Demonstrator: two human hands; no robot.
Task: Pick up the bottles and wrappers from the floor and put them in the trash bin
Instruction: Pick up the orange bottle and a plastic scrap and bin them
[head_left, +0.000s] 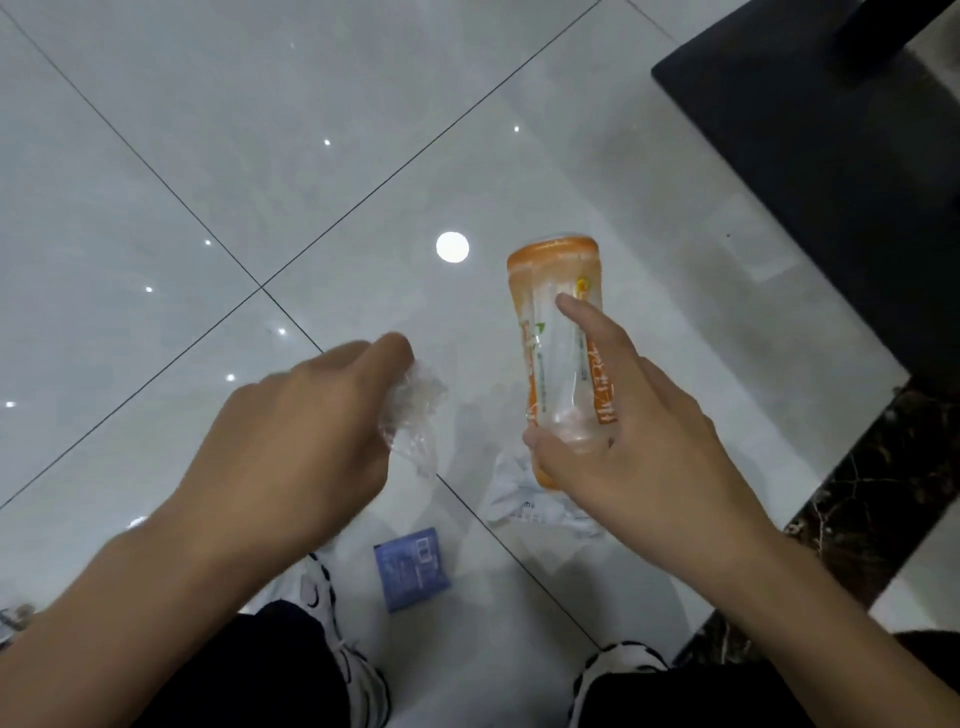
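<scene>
2 hands, both loaded.
Left hand (291, 431) pinches a clear wrapper (410, 410); right hand (634, 441) grips a bottle (558, 332); blue packet (413, 569) lies at 6 o'clock.

A floor (260, 130) of glossy pale grey tiles, crossed by thin dark joints, is shown. A flat blue wrapper (413, 570) is laid on it just beside the left shoe (324, 597); a crumpled white wrapper (519, 501) is spread nearby. A dark marbled strip (857, 493) is set into its right side.
</scene>
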